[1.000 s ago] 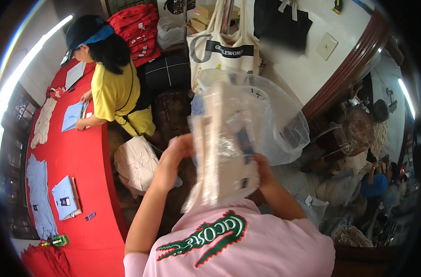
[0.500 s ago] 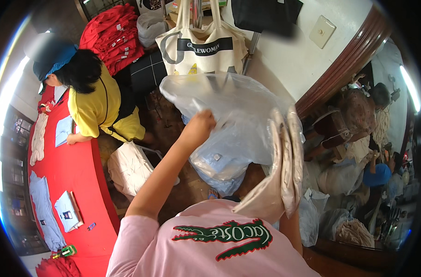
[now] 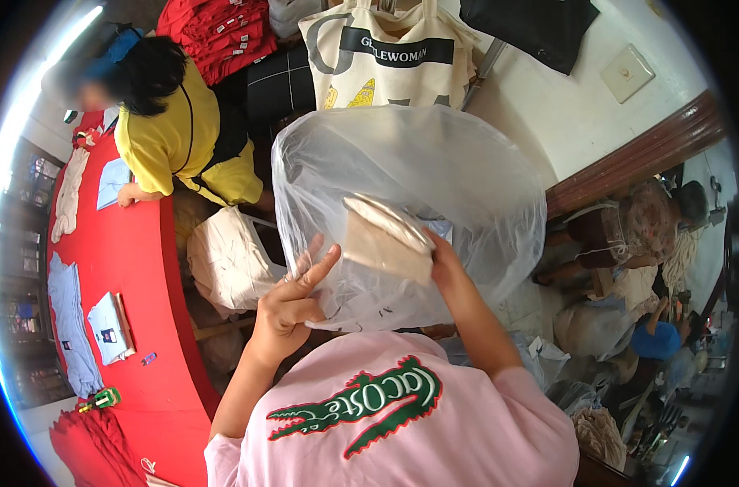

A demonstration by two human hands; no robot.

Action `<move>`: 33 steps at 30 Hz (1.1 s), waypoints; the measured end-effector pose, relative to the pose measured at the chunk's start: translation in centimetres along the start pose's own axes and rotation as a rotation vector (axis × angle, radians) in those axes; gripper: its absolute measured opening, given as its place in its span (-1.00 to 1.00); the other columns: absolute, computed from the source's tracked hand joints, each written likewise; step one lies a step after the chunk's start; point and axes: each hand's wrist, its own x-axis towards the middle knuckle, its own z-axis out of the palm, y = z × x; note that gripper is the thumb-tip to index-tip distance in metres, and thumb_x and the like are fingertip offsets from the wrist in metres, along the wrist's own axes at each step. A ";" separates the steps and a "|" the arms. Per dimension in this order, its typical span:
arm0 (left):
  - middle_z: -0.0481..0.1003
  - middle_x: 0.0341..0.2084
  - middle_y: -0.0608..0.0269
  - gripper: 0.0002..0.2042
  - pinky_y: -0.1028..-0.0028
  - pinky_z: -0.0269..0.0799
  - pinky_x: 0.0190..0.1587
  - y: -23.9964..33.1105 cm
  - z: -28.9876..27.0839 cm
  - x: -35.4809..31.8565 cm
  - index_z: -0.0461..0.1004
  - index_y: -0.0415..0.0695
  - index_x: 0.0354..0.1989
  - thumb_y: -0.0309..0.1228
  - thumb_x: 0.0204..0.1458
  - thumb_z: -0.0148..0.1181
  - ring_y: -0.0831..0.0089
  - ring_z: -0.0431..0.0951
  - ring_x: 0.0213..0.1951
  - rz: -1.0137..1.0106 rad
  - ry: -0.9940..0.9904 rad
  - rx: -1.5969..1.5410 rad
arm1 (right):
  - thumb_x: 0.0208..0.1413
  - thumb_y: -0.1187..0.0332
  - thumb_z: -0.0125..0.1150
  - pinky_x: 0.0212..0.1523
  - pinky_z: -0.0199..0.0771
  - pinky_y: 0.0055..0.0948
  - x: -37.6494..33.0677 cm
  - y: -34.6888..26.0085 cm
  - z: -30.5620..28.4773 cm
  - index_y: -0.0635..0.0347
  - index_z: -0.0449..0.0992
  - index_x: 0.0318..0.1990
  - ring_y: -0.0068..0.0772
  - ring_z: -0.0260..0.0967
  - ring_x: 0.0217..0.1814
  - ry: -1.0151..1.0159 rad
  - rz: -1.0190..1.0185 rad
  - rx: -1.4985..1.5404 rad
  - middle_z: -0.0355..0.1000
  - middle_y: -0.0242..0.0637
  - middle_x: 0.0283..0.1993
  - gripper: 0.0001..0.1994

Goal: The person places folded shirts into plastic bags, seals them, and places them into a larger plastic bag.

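A big clear plastic bag (image 3: 499,162) gapes wide in front of my chest. At its near left rim is my left hand (image 3: 287,312), with the plastic between its fingers; some fingertips show through the film. My right hand (image 3: 444,258) grips a small stack of folded beige garments (image 3: 390,252) in clear wrappers. This stack is tilted inside the bag's mouth. Behind it, something light blue (image 3: 441,231) shows in the bag, mostly hidden by the stack.
On the left runs a red-covered table (image 3: 146,268) with folded blue garments (image 3: 110,329). A person in yellow (image 3: 179,122) stands beside it. Beige cloth (image 3: 227,260) is piled between table and bag. A canvas tote (image 3: 386,61) hangs beyond, near red garments (image 3: 219,36).
The beige stack has moved from beside my right arm into the bag's opening. My left hand has dropped to the near rim, and the bag now stands wider apart.
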 end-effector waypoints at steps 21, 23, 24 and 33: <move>-0.03 0.58 -0.08 -0.36 0.23 0.48 0.24 -0.3 2.8 5.2 0.60 -0.05 0.04 -0.90 -0.26 0.10 -0.08 0.22 0.48 -0.205 -0.057 0.203 | 0.25 0.40 0.27 0.38 0.33 -0.14 -8.1 -6.3 -1.5 0.27 0.41 0.29 -0.04 0.26 0.42 0.295 -0.962 -0.658 0.36 -0.01 0.36 -0.53; -0.22 0.61 -0.09 -0.04 0.12 0.52 0.20 -1.7 2.6 3.3 0.21 0.09 0.51 -0.88 -0.19 0.11 -0.21 0.21 0.45 -0.184 -0.073 0.273 | 0.24 0.40 0.29 0.33 0.34 -0.11 -12.0 -4.1 4.1 0.30 0.42 0.25 -0.03 0.35 0.34 0.288 -1.349 -1.155 0.40 0.03 0.33 -0.55; -0.22 0.61 -0.10 -0.04 0.11 0.52 0.20 -2.7 2.5 1.7 0.14 0.06 0.53 -0.86 -0.16 0.14 -0.23 0.21 0.44 -0.208 -0.032 0.277 | 0.21 0.39 0.30 0.31 0.33 -0.09 -13.1 -2.4 6.1 0.30 0.44 0.24 0.02 0.35 0.33 0.134 -1.402 -1.161 0.39 0.07 0.34 -0.55; -0.18 0.59 -0.14 -0.09 0.04 0.36 0.35 -4.0 -6.0 -21.2 0.09 0.00 0.55 -0.51 -0.03 0.42 -0.24 0.36 0.33 -0.897 0.208 0.613 | 0.15 0.32 0.32 0.30 0.31 0.06 -15.2 14.9 19.8 0.21 0.49 0.09 0.16 0.34 0.28 -1.018 -1.254 -1.240 0.39 0.12 0.32 -0.63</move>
